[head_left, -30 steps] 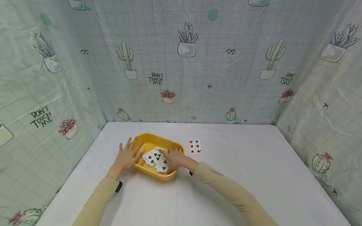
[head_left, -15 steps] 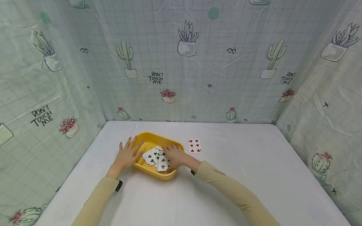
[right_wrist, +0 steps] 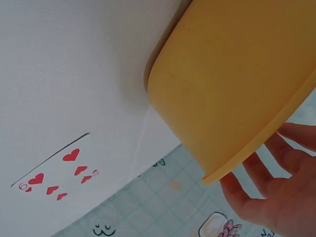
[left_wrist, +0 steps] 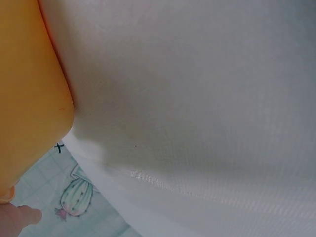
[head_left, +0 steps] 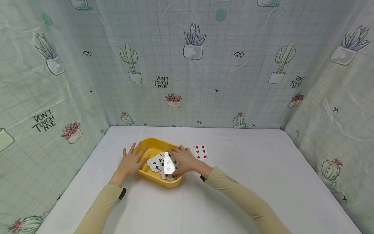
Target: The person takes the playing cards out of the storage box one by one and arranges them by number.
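A yellow plastic bin (head_left: 150,176) sits left of the table's middle, with face-up playing cards, mostly clubs, in a loose pile (head_left: 155,162). Over the pile, my right hand (head_left: 185,160) pinches a club card (head_left: 168,165) that is raised and catches the light. In the right wrist view the fingers of the right hand (right_wrist: 276,182) show beyond the bin's rim; the card is hidden there. With fingers spread, my left hand (head_left: 131,161) rests on the bin's left rim. The left wrist view shows the bin's wall (left_wrist: 29,89) and a bit of the left hand (left_wrist: 19,218).
On the white table (head_left: 248,182), just right of the bin, a six of hearts (head_left: 201,152) lies face up. A cloth printed with cacti (head_left: 190,74) hangs at the back and both sides.
My right hand has gripped a club card and raised it off the pile, moving slightly to the right. More cards show beneath it. The left hand stays on the rim.
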A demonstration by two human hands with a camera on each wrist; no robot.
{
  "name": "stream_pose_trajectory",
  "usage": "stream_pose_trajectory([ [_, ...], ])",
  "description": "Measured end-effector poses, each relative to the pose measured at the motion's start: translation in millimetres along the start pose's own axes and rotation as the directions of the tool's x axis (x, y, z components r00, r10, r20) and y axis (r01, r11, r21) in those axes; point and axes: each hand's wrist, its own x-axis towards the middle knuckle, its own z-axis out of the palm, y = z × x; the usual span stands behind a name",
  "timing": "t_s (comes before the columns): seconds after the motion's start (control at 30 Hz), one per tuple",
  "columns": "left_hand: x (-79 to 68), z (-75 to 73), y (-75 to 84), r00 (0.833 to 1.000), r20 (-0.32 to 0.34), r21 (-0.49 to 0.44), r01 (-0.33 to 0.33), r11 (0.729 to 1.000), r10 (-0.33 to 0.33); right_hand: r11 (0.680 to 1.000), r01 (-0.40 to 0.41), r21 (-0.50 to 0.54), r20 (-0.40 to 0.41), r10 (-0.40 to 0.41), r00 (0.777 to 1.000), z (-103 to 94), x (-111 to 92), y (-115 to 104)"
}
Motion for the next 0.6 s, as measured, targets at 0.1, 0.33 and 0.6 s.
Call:
stream_pose_trajectory([
  [0.1, -0.3, 0.1, 0.4, 1.0, -0.003, -0.004, -0.002, 1.0, 0.002, 1.0, -0.002, 0.0, -0.014, 0.002, 1.0, -2.1, -1.6, 1.6],
  [0.33, -1.3, 0.0, -0.6, 1.0, -0.002, -0.003, -0.011, 1.0, 0.011, 1.0, 0.002, -0.002, -0.033, -0.002, 0.999, -7.0, -6.5, 2.5],
  [0.6, -1.4, 0.1, 0.2, 1.0, -0.015, -0.025, -0.006, 1.0, 0.006, 0.999, 0.034, 0.009, -0.074, -0.033, 0.997, -16.1, -13.4, 4.2],
])
